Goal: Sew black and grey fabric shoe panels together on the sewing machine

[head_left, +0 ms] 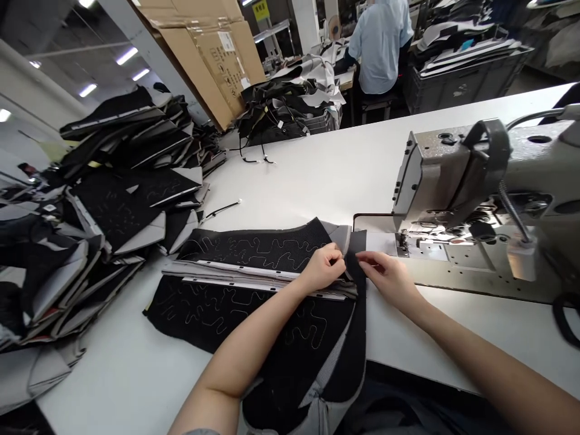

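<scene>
In front of me lies a black fabric panel (254, 246) with wavy pale stitching and white edging strips with small dark marks. Its lower half spreads toward my lap and shows grey backing. My left hand (322, 267) is closed at the right end of the panel, fingers curled on the cloth. A plain black fabric strip (357, 290) runs along that end. My right hand (389, 279) has thumb and fingertips pinched together at the strip's right edge. A sewing machine (457, 181) stands just right of the cloth, its needle area apart from both hands.
Stacked black and grey panels (127, 139) crowd the left of the white table (312, 175). A short black cable (222, 209) lies behind the cloth. Beyond are cardboard boxes (217, 60), a heaped fabric pile (290, 90), a grey crate (457, 87) and a seated person (379, 48).
</scene>
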